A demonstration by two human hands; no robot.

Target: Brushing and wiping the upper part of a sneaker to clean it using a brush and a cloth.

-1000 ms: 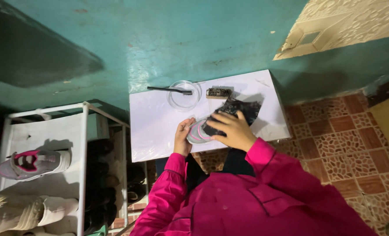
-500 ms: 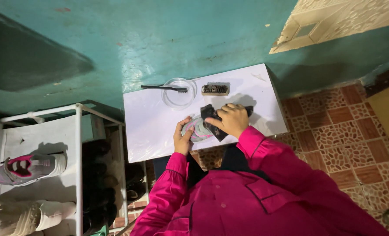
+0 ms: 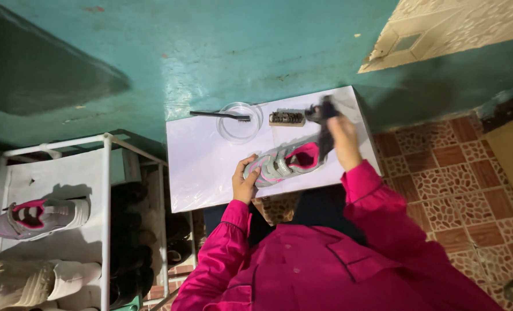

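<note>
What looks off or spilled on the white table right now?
Nothing spilled or damaged. The grey-pink shoe lies on the white table, left hand at its toe, right hand holding a dark cloth. The toothbrush rests across the clear dish.

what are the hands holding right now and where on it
The left hand grips the toe end of the grey and pink shoe on the white table. The right hand holds a dark cloth, bunched at its lower part.
</note>
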